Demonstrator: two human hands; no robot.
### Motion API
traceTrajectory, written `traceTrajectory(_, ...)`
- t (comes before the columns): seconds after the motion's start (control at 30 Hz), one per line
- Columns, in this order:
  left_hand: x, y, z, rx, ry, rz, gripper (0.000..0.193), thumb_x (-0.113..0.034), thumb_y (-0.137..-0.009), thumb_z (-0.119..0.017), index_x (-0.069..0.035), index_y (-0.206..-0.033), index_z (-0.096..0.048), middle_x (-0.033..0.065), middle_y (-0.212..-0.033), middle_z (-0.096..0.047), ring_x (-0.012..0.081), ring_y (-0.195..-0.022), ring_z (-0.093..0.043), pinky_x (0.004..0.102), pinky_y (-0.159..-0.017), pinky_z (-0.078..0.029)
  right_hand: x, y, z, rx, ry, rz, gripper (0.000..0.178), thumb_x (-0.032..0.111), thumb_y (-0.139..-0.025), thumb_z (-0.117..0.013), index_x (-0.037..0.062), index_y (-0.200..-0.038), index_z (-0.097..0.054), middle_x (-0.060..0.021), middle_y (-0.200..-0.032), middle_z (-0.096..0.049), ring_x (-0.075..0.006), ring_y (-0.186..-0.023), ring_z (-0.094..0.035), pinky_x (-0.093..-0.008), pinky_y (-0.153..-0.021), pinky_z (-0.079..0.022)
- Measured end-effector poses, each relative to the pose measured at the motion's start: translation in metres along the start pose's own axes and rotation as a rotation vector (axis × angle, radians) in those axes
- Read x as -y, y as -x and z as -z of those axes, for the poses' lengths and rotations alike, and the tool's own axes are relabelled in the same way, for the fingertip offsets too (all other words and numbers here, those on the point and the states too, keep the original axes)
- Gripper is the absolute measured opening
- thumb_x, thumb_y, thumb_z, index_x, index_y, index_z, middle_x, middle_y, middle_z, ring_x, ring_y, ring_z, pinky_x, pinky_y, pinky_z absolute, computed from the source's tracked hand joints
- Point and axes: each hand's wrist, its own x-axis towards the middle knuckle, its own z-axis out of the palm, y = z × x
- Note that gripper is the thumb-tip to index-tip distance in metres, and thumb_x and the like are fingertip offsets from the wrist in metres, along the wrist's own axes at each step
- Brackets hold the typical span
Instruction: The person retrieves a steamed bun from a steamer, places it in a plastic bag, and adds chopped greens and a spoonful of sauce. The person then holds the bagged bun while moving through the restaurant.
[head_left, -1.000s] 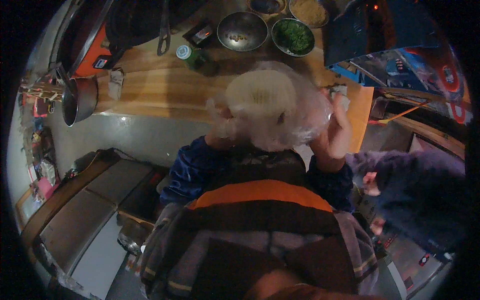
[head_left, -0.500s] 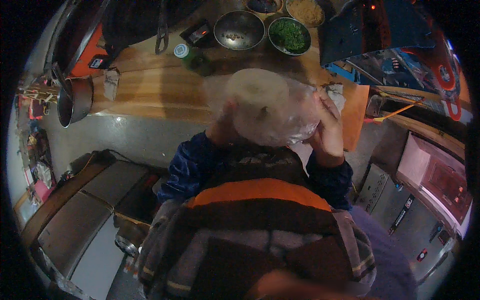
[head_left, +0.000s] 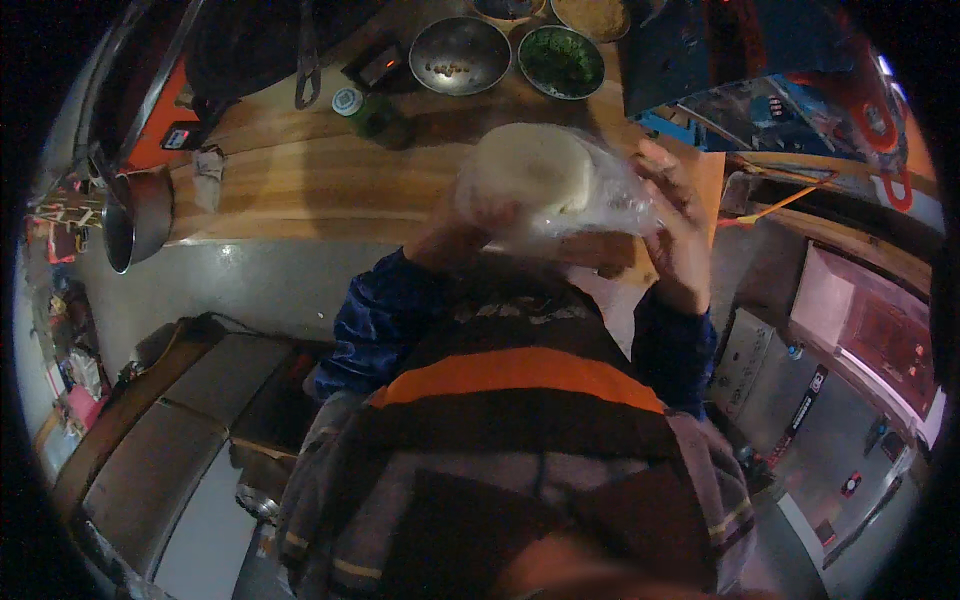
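A thick, pale, round stack of what look like dough wrappers (head_left: 530, 165) sits inside a clear plastic bag (head_left: 618, 195), held up in front of my chest. My left hand (head_left: 450, 235) grips the stack from below through the plastic; its fingers are partly hidden behind it. At the bag's loose, crumpled end, my right hand (head_left: 680, 225) pinches the plastic, with some fingers raised.
Beyond the bag, a wooden table (head_left: 290, 190) carries a metal bowl (head_left: 460, 55) with small bits in it, a bowl of chopped greens (head_left: 561, 62) and a green-capped jar (head_left: 348, 102). A saucepan (head_left: 140, 220) stands at the table's left end. Blue packaging (head_left: 730, 70) lies at the right.
The stack now shows more clearly, tilted and held by my left hand. My right hand has shifted slightly right, drawing the bag's loose end sideways.
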Motion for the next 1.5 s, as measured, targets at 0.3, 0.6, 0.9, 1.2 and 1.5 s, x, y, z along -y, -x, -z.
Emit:
traceTrajectory(0.3,-0.018,-0.013,-0.034,0.049,-0.093,-0.267,0.081,-0.043,-0.077,-0.066,-0.007,-0.140,-0.030,0.0119,-0.135,-0.041,0.0264,-0.123,-0.041,0.0405,-0.101,-0.038,-0.095,0.013,-0.001,0.246,0.488,0.118,0.041,0.008,-0.079,-0.067,0.0000,-0.116,-0.052,-0.0141,-0.113,-0.058,-0.0255,-0.101,-0.057,-0.0330,-0.085,-0.049)
traceTrajectory(0.6,-0.014,-0.012,-0.048,0.154,0.361,-0.344,0.084,-0.024,-0.073,-0.070,-0.006,-0.143,-0.027,0.0118,-0.141,-0.038,0.0236,-0.126,-0.041,0.0373,-0.104,-0.037,-0.108,0.012,0.021,0.109,0.499,0.037,0.050,0.017,-0.082,-0.068,0.0018,-0.125,-0.047,-0.0127,-0.124,-0.052,-0.0232,-0.110,-0.052,-0.0355,-0.091,-0.045)
traceTrajectory(0.9,-0.017,-0.005,-0.039,0.013,0.096,0.034,0.085,-0.015,-0.064,-0.076,-0.004,-0.137,-0.035,0.0111,-0.132,-0.049,0.0212,-0.118,-0.050,0.0357,-0.097,-0.044,-0.052,0.001,0.001,0.391,0.487,0.333,0.086,0.020,-0.074,-0.075,-0.0016,-0.139,-0.023,-0.0152,-0.140,-0.035,-0.0248,-0.129,-0.035,-0.0360,-0.107,-0.030)
traceTrajectory(1.2,-0.004,-0.017,-0.019,-0.015,-0.087,-0.030,0.102,0.002,-0.049,-0.083,-0.008,-0.138,-0.033,0.0101,-0.134,-0.047,0.0230,-0.122,-0.047,0.0389,-0.102,-0.039,-0.010,0.023,-0.008,0.132,-0.410,-0.203,0.057,0.023,-0.087,-0.057,-0.0008,-0.134,-0.038,-0.0130,-0.132,-0.046,-0.0235,-0.123,-0.043,-0.0361,-0.102,-0.034)
traceTrajectory(1.5,-0.009,-0.017,-0.025,0.027,-0.121,-0.113,0.108,-0.004,-0.049,-0.086,-0.010,-0.140,-0.028,0.0104,-0.137,-0.043,0.0247,-0.124,-0.045,0.0403,-0.104,-0.037,-0.012,0.023,0.009,0.124,-0.392,-0.272,0.042,0.024,-0.089,-0.052,0.0021,-0.124,-0.048,-0.0112,-0.115,-0.057,-0.0236,-0.106,-0.055,-0.0376,-0.088,-0.045)
